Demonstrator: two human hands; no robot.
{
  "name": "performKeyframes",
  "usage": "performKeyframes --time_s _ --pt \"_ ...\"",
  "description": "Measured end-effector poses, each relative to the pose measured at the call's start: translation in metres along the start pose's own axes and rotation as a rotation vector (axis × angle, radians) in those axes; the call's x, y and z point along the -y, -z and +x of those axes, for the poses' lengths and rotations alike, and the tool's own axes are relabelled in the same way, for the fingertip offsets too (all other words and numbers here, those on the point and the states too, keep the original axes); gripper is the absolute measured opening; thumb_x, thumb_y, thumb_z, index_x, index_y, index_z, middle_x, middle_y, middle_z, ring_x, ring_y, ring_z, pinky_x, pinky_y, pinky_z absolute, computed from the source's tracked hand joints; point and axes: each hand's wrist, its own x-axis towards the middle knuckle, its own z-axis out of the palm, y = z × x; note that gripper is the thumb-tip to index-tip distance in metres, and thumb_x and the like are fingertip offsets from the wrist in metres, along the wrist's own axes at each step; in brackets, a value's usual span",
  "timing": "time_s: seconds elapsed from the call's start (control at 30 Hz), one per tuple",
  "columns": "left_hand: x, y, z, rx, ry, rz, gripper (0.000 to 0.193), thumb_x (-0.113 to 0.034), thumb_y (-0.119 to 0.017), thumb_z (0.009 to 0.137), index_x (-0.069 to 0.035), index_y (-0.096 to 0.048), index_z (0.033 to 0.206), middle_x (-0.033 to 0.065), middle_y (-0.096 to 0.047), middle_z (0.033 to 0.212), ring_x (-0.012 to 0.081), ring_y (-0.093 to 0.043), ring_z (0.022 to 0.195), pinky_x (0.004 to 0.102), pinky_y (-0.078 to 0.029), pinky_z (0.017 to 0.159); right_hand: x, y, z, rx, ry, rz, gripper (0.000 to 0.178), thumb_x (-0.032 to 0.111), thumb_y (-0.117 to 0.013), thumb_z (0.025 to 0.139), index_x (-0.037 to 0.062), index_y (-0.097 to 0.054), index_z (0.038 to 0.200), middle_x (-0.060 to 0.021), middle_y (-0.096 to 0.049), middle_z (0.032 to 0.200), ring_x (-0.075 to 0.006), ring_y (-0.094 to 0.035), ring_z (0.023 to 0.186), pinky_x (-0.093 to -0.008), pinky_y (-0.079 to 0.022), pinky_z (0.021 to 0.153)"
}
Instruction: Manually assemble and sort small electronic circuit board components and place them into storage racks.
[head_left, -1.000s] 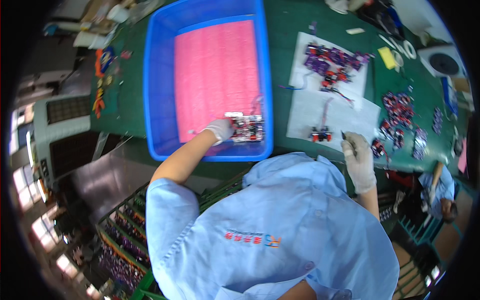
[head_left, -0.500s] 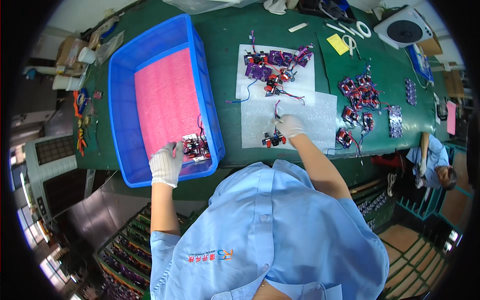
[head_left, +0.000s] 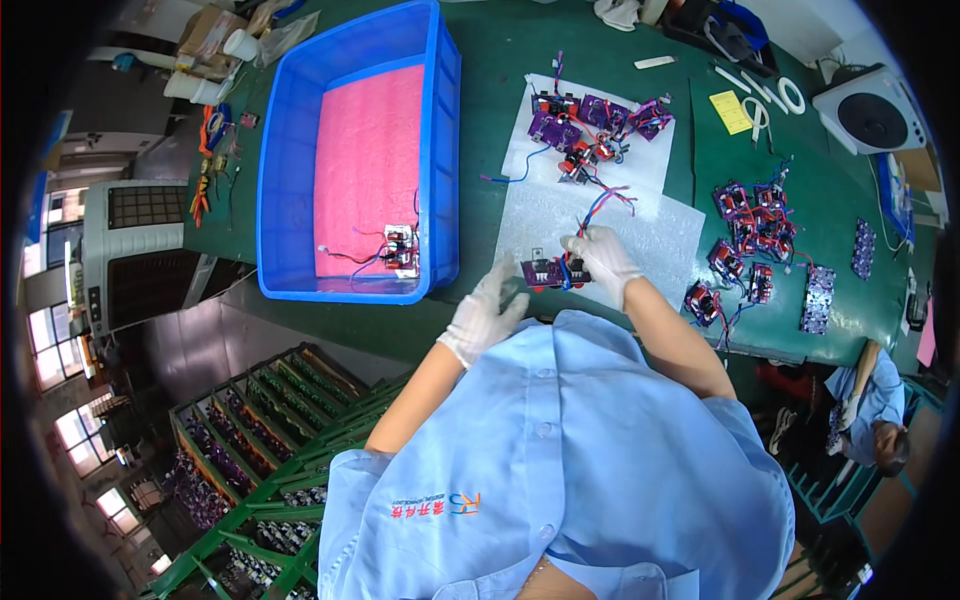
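My right hand (head_left: pixel 606 264), in a white glove, grips a purple circuit board (head_left: pixel 541 273) by its right end, where a bundle of red and blue wires (head_left: pixel 597 208) rises past the fingers. The board is over the near edge of a white foam sheet (head_left: pixel 652 236). My gloved left hand (head_left: pixel 485 312) is just left of the board, fingers apart, with nothing in them. Further left stands a blue plastic bin (head_left: pixel 273 180) lined with pink foam (head_left: pixel 365 150). In its near right corner lies another wired board (head_left: pixel 401 248), underside or pale parts facing up.
Several purple boards with wires (head_left: pixel 603 112) lie on a second white sheet behind. More wired boards (head_left: pixel 752 220) and bare panels (head_left: pixel 818 300) are on the right. Scissors (head_left: pixel 755 122), a yellow note (head_left: pixel 730 112) and a fan-like device (head_left: pixel 868 112) sit far right. Another person (head_left: pixel 872 405) works at right.
My left hand has left the bin and come right beside the board in my right hand. That board is turned and drawn nearer. The board in the bin stays behind, its wires now spread leftward.
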Motion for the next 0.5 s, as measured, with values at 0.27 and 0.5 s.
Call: performKeyframes --time_s 0.27,0.5 --pt "-0.096 0.017 0.007 -0.193 -0.462 -0.067 0.086 0.009 -0.053 0.076 0.003 0.001 0.142 0.0212 -0.036 0.133 0.0233 -0.047 0.115 0.0333 -0.036 0.099 0.101 0.118 -0.08 -0.317 -0.135 0.726 0.041 0.035 -0.063 0.077 -0.0048 -0.057 0.071 -0.0083 -0.049 0.056 -0.0143 -0.046 0.052 -0.0313 -0.039 0.051" --pt "-0.115 0.009 0.0 -0.209 -0.574 -0.155 0.083 0.006 -0.055 0.077 0.007 -0.002 0.141 0.0187 -0.046 0.124 0.021 -0.05 0.111 0.0341 -0.036 0.098 0.107 0.149 -0.114 -0.288 -0.028 0.515 0.025 0.027 -0.061 0.082 0.0019 -0.059 0.079 -0.0075 -0.047 0.056 -0.0126 -0.046 0.05 -0.0285 -0.036 0.046"
